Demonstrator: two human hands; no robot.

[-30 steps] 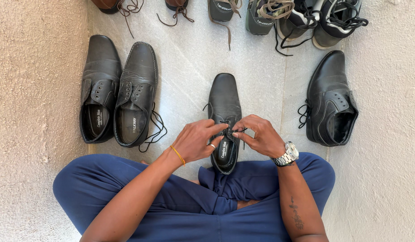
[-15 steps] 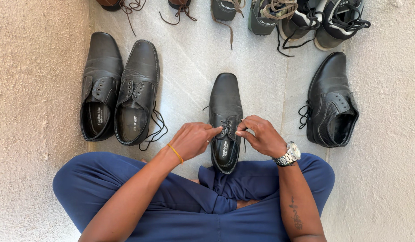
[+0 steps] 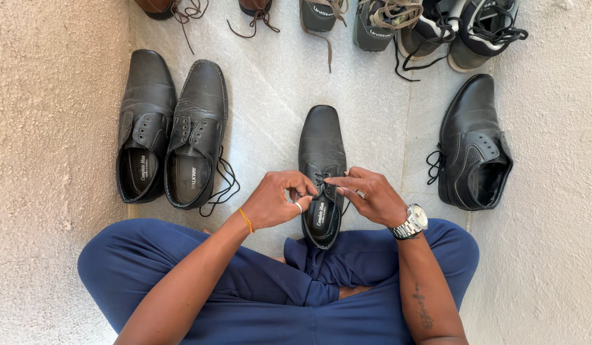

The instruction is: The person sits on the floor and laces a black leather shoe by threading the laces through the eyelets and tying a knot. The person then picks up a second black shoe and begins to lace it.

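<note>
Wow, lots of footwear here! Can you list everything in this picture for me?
black dress shoe: one, black, centre of the floor, laces at both hands
pair of black shoes: two, black, left, side by side
black side shoe: one, black, right, laces loose
brown shoes: two, brown, top edge, partly cut off
grey sneakers: two, grey-green, top
dark sneakers: two, black and white, top right
floor: pale stone
left hand: yellow wristband, ring
right hand: silver watch

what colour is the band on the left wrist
Yellow-orange: a thin band around the left wrist, just behind the left hand. The head view shows it clearly.
</note>
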